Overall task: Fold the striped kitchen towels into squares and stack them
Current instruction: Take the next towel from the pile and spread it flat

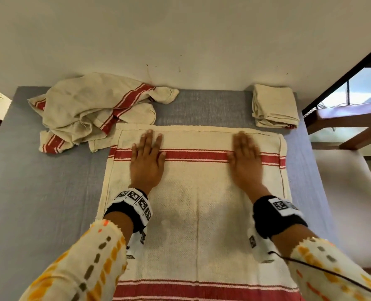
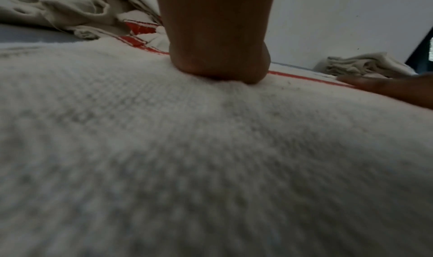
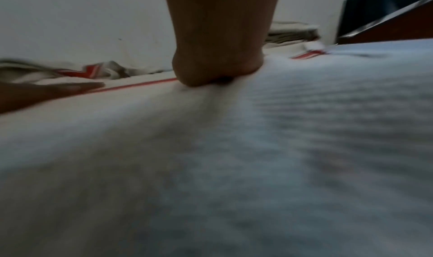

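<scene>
A cream towel with red stripes (image 1: 197, 213) lies spread flat on the grey table (image 1: 39, 192). My left hand (image 1: 147, 157) presses flat on it near its far edge, fingers straight across the red stripe. My right hand (image 1: 245, 159) lies flat the same way to the right, slightly blurred. In the left wrist view the heel of my left hand (image 2: 218, 57) bears on the towel (image 2: 187, 150); in the right wrist view my right hand (image 3: 218, 57) does the same on the towel (image 3: 234, 150). A folded towel (image 1: 274, 106) sits at the back right.
A crumpled heap of striped towels (image 1: 93, 109) lies at the back left, touching the spread towel's corner. A white wall (image 1: 180, 40) runs along the table's far edge. A wooden chair (image 1: 343, 131) stands off the right side.
</scene>
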